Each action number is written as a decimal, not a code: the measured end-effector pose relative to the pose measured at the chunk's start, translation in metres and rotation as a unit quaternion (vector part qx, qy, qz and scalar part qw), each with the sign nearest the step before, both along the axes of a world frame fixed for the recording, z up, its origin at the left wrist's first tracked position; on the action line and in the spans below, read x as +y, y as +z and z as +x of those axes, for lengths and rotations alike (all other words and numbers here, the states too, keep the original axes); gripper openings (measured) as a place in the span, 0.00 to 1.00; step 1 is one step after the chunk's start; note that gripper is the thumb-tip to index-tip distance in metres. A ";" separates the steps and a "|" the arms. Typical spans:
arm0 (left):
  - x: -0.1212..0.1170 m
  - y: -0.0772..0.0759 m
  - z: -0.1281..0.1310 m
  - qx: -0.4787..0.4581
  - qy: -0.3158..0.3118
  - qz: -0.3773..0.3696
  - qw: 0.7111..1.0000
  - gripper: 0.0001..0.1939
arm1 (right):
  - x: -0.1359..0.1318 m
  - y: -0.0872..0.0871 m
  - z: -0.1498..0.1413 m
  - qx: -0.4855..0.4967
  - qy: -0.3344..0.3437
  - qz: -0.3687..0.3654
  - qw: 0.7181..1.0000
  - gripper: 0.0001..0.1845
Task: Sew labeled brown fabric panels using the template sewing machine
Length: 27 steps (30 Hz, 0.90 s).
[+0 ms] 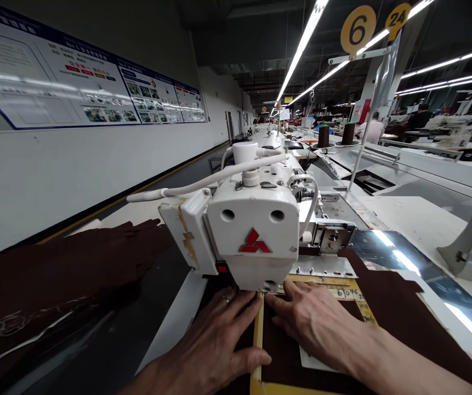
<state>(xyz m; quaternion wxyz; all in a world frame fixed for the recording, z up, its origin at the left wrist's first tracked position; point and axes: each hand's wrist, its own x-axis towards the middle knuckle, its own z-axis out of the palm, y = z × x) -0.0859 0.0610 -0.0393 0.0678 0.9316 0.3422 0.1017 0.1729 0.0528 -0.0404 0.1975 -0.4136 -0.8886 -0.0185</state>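
My left hand point(221, 326) lies open on dark brown fabric, with a ring on one finger. Its thumb reaches over a narrow yellow strip point(258, 329) of a template laid on the cloth. Across the strip, my right hand point(312, 310) rests with its fingers stretched out, index fingertip close to the strip's far end. Just beyond both hands stands the white head of a sewing machine point(256, 219), which hides its needle area. Handwriting shows on the template's yellow right part point(353, 291). The brown fabric point(400, 312) spreads out to the right. Beneath my right wrist is a white piece point(316, 359).
A pile of brown fabric pieces point(67, 269) with loose threads is at the left. Two brown thread cones point(323, 136) stand behind the machine. A pole point(361, 148) rises on the right, and a glossy clear sheet point(400, 263) covers part of the table.
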 end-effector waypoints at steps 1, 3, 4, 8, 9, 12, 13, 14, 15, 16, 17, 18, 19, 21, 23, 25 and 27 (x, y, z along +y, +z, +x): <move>-0.001 0.001 0.000 0.001 -0.002 0.002 1.000 0.39 | -0.003 0.004 0.002 -0.021 0.002 -0.013 1.000 0.14; -0.001 0.005 0.001 -0.001 -0.005 0.004 1.000 0.38 | -0.009 0.011 0.009 -0.053 0.005 -0.044 0.998 0.13; -0.001 0.007 0.001 -0.002 -0.007 0.002 1.000 0.38 | -0.013 0.012 0.013 -0.056 0.002 -0.055 0.997 0.12; 0.006 0.021 0.006 0.013 -0.007 -0.016 1.000 0.42 | -0.029 0.004 0.034 -0.044 -0.038 -0.034 0.998 0.10; 0.008 0.024 0.009 0.019 -0.005 -0.020 1.000 0.43 | -0.033 0.000 0.040 -0.045 -0.049 -0.017 0.998 0.12; 0.014 0.026 0.014 0.019 0.004 -0.024 1.000 0.44 | -0.044 -0.010 0.058 -0.052 -0.069 0.031 0.996 0.16; 0.015 0.024 0.014 0.015 0.009 -0.021 1.000 0.43 | -0.046 -0.013 0.064 -0.055 -0.073 0.045 0.995 0.17; 0.015 0.021 0.015 0.011 0.014 -0.018 1.000 0.42 | -0.049 -0.015 0.069 -0.059 -0.077 0.059 0.994 0.18; 0.014 0.018 0.014 0.010 0.018 -0.015 1.000 0.42 | -0.051 -0.018 0.073 -0.064 -0.081 0.073 0.992 0.19; 0.012 0.014 0.014 0.011 0.023 -0.012 1.000 0.41 | -0.052 -0.020 0.076 -0.071 -0.087 0.082 0.990 0.21; 0.009 0.011 0.013 0.014 0.028 -0.005 0.999 0.40 | -0.053 -0.021 0.079 -0.077 -0.092 0.086 0.989 0.22; 0.005 0.008 0.013 0.016 0.031 0.006 0.999 0.38 | -0.054 -0.023 0.082 -0.082 -0.097 0.083 0.988 0.23; 0.000 0.005 0.013 0.020 0.032 0.019 0.999 0.37 | -0.054 -0.024 0.084 -0.085 -0.100 0.076 0.988 0.24; -0.009 0.003 0.014 0.025 0.017 0.046 0.998 0.35 | -0.054 -0.024 0.087 -0.088 -0.102 0.059 0.989 0.26; -0.016 0.004 0.017 0.029 -0.006 0.056 0.998 0.34 | -0.055 -0.022 0.088 -0.087 -0.097 0.050 0.990 0.27; -0.020 0.006 0.019 0.021 -0.022 0.060 0.998 0.32 | -0.056 -0.018 0.089 -0.081 -0.091 0.045 0.992 0.29; -0.022 0.007 0.019 0.012 -0.034 0.070 0.997 0.29 | -0.057 -0.013 0.089 -0.074 -0.082 0.038 0.993 0.29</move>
